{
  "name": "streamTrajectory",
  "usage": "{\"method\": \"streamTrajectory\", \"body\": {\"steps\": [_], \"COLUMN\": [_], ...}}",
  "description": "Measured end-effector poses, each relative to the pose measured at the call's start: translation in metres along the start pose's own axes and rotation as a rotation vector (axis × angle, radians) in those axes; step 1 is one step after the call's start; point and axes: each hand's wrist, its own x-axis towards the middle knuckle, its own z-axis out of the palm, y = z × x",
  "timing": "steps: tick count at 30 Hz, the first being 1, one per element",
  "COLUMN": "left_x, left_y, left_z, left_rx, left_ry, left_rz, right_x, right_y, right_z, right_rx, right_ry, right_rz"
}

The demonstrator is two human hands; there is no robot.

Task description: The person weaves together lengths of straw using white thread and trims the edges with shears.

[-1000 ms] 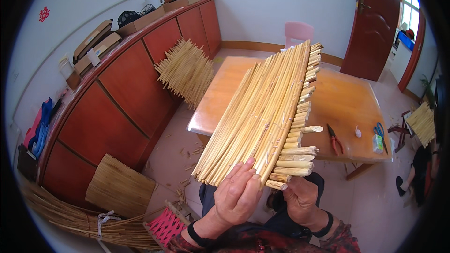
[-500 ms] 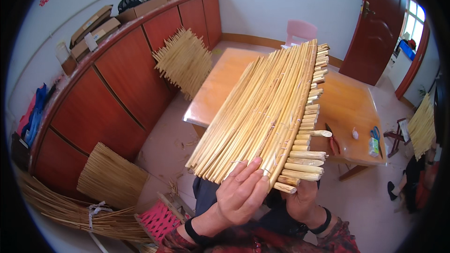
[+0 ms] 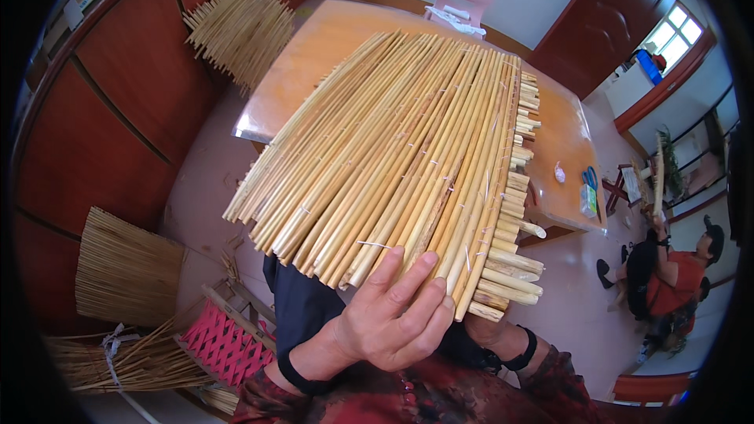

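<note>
A mat of pale straw-coloured stalks [image 3: 377, 157], bound side by side with thin thread, is held up at a tilt in front of me. Its right edge has a long stalk running across short cut ends [image 3: 510, 267]. My left hand [image 3: 397, 314] grips the near edge, its fingers lying over the top and its thumb out of sight. Below the near right corner, my right hand [image 3: 491, 334] holds the mat from beneath, with most of its fingers hidden. A short piece of white thread [image 3: 375, 245] sticks out near my left fingertips.
Behind the mat stands an orange-brown table [image 3: 314, 39] with blue-handled scissors [image 3: 589, 178] and a small box [image 3: 587, 200]. Stalk mats lean at the cabinets [image 3: 102, 133]. At left are a pink-webbed stool [image 3: 224, 345] and a stalk bundle [image 3: 141, 365]. Another person [image 3: 675, 275] sits at right.
The view has swung, bringing the person at right more into sight. The mat has turned its face more toward me and spread wider. Both hands keep their hold near its close right corner.
</note>
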Motion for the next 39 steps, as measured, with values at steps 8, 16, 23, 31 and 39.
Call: {"method": "streamTrajectory", "body": {"steps": [8,16,23,31,39], "left_x": [-0.005,0.0,0.019,0.014,0.002], "left_y": [0.0,-0.005,-0.011,-0.009,-0.009], "left_z": [0.004,0.003,-0.009,-0.013,-0.01], "left_rx": [-0.014,0.081,0.178,0.191,0.049], "left_ry": [-0.004,-0.019,-0.041,0.031,-0.065], "left_rz": [0.018,0.028,0.103,0.022,0.013], "right_x": [-0.002,0.005,0.02,0.025,0.015], "right_y": [-0.009,-0.018,-0.03,-0.034,-0.022], "right_z": [0.003,0.009,0.023,0.027,0.02], "right_rx": [-0.115,-0.272,-0.484,-0.554,-0.272], "right_ry": [0.013,-0.006,-0.088,-0.212,-0.135], "right_rz": [0.002,-0.118,-0.356,-0.293,-0.025]}}
